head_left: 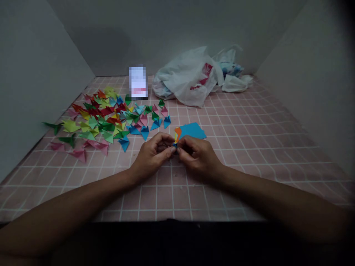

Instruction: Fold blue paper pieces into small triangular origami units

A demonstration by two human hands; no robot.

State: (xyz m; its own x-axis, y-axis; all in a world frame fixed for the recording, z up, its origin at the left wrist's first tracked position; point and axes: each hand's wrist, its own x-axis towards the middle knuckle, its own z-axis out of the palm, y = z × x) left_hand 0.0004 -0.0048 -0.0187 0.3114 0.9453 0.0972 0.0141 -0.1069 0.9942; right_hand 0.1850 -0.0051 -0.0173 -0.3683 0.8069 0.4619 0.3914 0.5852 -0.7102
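Observation:
My left hand (153,152) and my right hand (200,155) meet over the middle of the table, fingers pinched. Between the fingertips shows a small piece of dark blue folded paper (175,145), mostly hidden by the fingers. Just above it is a bit of orange and yellow paper (177,133); whether it lies on the table or is held too, I cannot tell. Flat blue paper (194,130) lies behind my right hand. To the left of my hands spreads a pile of folded paper cranes (107,123) in red, green, yellow, pink and blue.
A phone with a lit, blurred screen (138,82) stands behind the cranes. White plastic bags (185,79) lie crumpled near the back wall. A pink checked cloth (249,155) covers the table, and grey walls (177,29) enclose its back and sides.

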